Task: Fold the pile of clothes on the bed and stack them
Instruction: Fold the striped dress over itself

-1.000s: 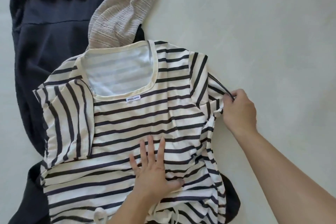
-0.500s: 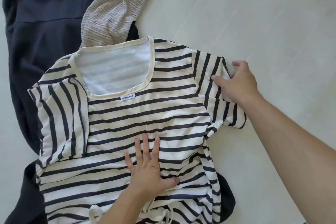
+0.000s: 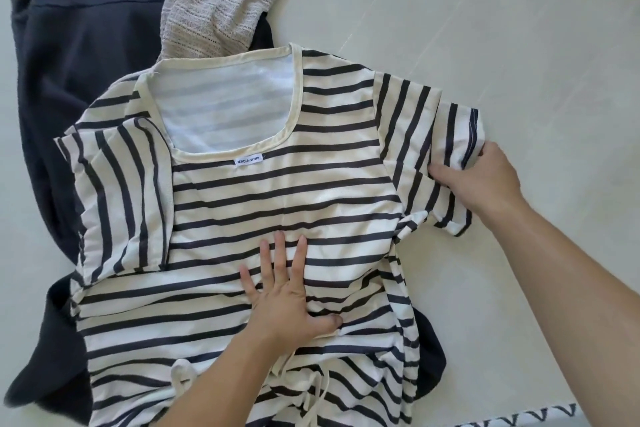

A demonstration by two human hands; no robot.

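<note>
Head view: one striped shirt [image 3: 284,204] lies spread flat on the pale bed [image 3: 485,28], directly under both hands. Left hand [image 3: 287,295] presses flat on the shirt's middle, fingers straight and spread. Right hand [image 3: 485,180] pinches the shirt's sleeve [image 3: 446,149] at the right edge, thumb over the fabric. Beyond the left hand, up and to the left, lie one dark navy garment [image 3: 76,62] partly beneath the shirt and one beige knit garment [image 3: 221,7] above the neckline. Three garments are visible in all.

bright, even daylight, soft faint shadows, sharp focus, slight wide-angle bowing at edges.
</note>
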